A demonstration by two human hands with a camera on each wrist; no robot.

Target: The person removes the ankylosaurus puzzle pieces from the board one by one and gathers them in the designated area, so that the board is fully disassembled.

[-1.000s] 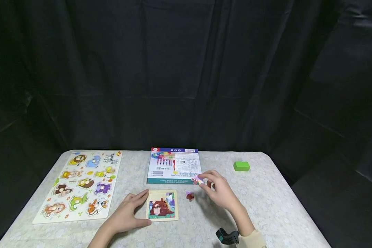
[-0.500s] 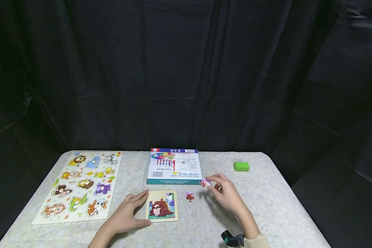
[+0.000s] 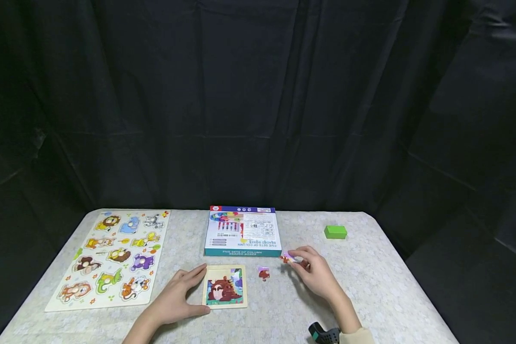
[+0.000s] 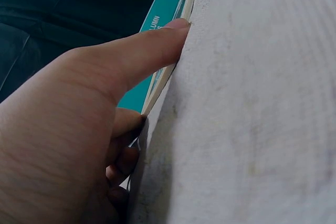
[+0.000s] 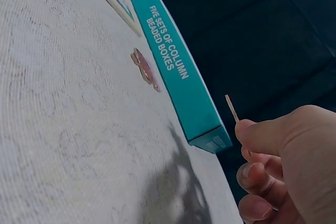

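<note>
My left hand [image 3: 176, 297] steadies a small square jigsaw puzzle in a wooden tray [image 3: 217, 272], thumb at its near left corner and forefinger at its far left corner. Brown animal pieces fill the tray's lower part and right side; bare wood shows at its upper left. Between thumb and fingers, my right hand [image 3: 316, 273] pinches a purple and red-brown jigsaw piece [image 3: 286, 258], raised above the table by the box's near right corner. The right wrist view shows that piece edge-on. Another purple and brown jigsaw piece [image 3: 263, 274] lies flat, just right of the tray.
Behind the tray lies a flat cardboard box [image 3: 242, 252] with a teal side. A large animal peg puzzle board [image 3: 107, 260] covers the table's left part. The green block [image 3: 335, 232] sits at the back right. Black cloth [image 3: 258, 119] hangs behind the table.
Holding its piece, my right hand has moved slightly right and toward me, away from the box's front edge. The left hand stays at the tray.
</note>
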